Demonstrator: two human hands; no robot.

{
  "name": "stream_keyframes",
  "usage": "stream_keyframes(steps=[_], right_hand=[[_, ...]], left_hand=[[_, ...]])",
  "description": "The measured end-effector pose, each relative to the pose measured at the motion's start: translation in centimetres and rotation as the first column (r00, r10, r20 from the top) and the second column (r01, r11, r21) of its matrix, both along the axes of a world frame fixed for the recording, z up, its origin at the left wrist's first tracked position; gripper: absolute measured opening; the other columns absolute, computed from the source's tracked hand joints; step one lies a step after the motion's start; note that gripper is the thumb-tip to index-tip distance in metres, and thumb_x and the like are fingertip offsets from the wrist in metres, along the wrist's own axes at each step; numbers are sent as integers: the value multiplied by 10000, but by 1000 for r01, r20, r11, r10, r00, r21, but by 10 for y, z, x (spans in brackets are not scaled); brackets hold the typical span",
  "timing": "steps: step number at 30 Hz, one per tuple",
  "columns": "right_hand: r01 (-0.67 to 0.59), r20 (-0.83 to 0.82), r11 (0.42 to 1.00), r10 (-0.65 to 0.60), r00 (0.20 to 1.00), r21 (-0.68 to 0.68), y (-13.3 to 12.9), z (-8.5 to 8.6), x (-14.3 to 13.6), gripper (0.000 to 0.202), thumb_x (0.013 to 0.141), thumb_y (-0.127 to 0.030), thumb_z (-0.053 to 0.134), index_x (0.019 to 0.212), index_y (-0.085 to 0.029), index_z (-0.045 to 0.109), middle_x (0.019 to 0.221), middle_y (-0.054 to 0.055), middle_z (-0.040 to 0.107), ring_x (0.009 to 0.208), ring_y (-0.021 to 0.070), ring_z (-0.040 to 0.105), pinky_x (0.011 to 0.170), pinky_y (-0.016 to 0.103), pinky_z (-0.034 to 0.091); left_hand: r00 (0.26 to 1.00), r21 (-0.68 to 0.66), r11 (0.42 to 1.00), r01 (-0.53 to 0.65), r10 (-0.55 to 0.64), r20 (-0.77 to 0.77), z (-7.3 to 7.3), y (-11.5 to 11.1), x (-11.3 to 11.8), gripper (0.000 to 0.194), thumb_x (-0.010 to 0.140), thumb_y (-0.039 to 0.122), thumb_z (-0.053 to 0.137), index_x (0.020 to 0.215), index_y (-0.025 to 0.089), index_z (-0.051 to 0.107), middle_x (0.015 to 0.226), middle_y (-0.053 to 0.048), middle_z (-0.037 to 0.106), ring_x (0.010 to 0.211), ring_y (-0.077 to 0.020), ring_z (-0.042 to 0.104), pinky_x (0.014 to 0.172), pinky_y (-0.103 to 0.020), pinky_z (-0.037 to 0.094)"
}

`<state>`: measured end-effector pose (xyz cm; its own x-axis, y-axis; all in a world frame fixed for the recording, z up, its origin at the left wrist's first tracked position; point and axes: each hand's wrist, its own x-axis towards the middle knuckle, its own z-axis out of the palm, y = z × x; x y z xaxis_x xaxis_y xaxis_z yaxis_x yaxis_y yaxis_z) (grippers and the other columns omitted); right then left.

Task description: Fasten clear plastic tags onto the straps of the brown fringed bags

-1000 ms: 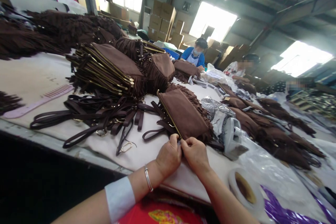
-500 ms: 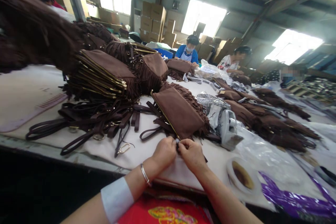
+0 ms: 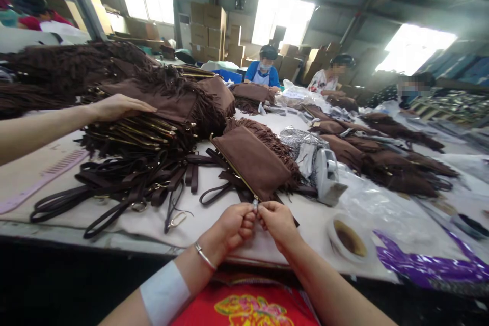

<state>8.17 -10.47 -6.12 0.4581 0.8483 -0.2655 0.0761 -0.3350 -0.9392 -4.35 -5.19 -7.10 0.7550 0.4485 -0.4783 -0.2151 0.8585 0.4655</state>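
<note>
A brown fringed zip pouch (image 3: 254, 160) lies on the table in front of me, its gold zipper along the left edge. My left hand (image 3: 237, 224) and my right hand (image 3: 277, 219) meet at the pouch's near corner, both with fingers pinched. Between the fingertips shows a small silvery piece (image 3: 255, 204) at the zipper's end, perhaps the zipper pull; its exact kind is too small to make out. Dark brown wrist straps (image 3: 153, 178) with metal clasps lie in a heap left of the pouch.
Another person's hand (image 3: 122, 106) rests on a stack of fringed pouches (image 3: 153, 94) at left. A lilac comb (image 3: 49, 175) lies by the table edge. To the right are a tape dispenser (image 3: 326, 175), a tape roll (image 3: 349, 239) and purple plastic (image 3: 420, 265). Co-workers sit across.
The dark fringed mass at upper left has come down onto the stack, and another person's hand now lies on it. My hands stay at the pouch's corner; the view has shifted slightly.
</note>
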Motion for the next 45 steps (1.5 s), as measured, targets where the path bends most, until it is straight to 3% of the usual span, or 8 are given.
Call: stream_keyframes(steps=[5, 14, 20, 26, 30, 33, 40, 45], right_hand=[[-5, -211, 1000, 7, 978, 9, -1, 5, -3, 115, 599, -233, 610, 643, -134, 645, 521, -16, 594, 422, 71, 442, 420, 193, 323], [-212, 360, 960, 136, 923, 181, -8, -1, 5, 202, 799, -263, 510, 737, -193, 689, 720, 15, 705, 696, 159, 623, 695, 261, 463], [-177, 382, 972, 106, 918, 155, -2, -2, 2, 228, 800, -257, 497, 731, -193, 704, 685, 16, 703, 683, 170, 628, 683, 265, 461], [-110, 236, 990, 87, 968, 88, -5, -9, 5, 208, 738, -314, 585, 744, -176, 740, 684, 31, 709, 648, 182, 612, 610, 277, 457], [-23, -167, 997, 35, 985, 72, -14, -15, -2, 361, 758, -474, 641, 841, -134, 727, 657, 37, 674, 546, 150, 559, 490, 251, 413], [30, -397, 987, 36, 917, 158, -14, -16, -10, 341, 709, -468, 729, 790, -137, 718, 728, 47, 690, 662, 162, 598, 606, 270, 475], [60, -755, 990, 57, 654, 127, -7, -9, -23, 235, 706, -382, 775, 799, -175, 713, 702, -3, 676, 641, 125, 605, 636, 241, 515], [17, -862, 992, 102, 497, 127, -5, -4, -23, 170, 713, -335, 780, 800, -206, 712, 851, 12, 723, 917, 159, 663, 870, 263, 519]], left_hand=[[982, -254, 966, 45, 4, 191, -3, -1, -3, 125, 862, 130, 477, 739, 138, 456, 532, 100, 289, 346, 6, 196, 334, -72, 122], [981, -334, 941, 64, 2, 192, -3, -3, -3, 222, 934, 216, 455, 722, 165, 414, 509, 112, 212, 334, -9, 190, 324, -82, 126], [991, -294, 955, 42, -4, 131, 2, -7, 1, 288, 976, 258, 352, 705, 171, 401, 490, 114, 205, 337, -16, 150, 328, -92, 107], [974, 239, 962, -131, 170, -151, 0, -20, 6, 219, 861, 339, 558, 739, 182, 467, 496, 108, 308, 364, -30, 183, 367, -148, 140], [864, 708, 700, -96, 412, -290, 2, -26, 7, 271, 826, 377, 576, 664, 160, 555, 578, 29, 508, 523, -94, 433, 505, -213, 350], [823, 814, 580, -39, 481, -303, 0, -30, 8, 260, 838, 326, 538, 646, 157, 586, 642, -5, 577, 636, -131, 494, 601, -243, 388], [968, 265, 946, -187, 223, -116, 8, -34, 10, 231, 832, 328, 555, 677, 191, 452, 488, 98, 316, 387, -46, 186, 390, -175, 151], [993, -200, 979, -31, 52, 105, 22, -21, 1, 286, 893, 230, 445, 629, 198, 339, 456, 121, 205, 351, -24, 78, 346, -113, 79]])
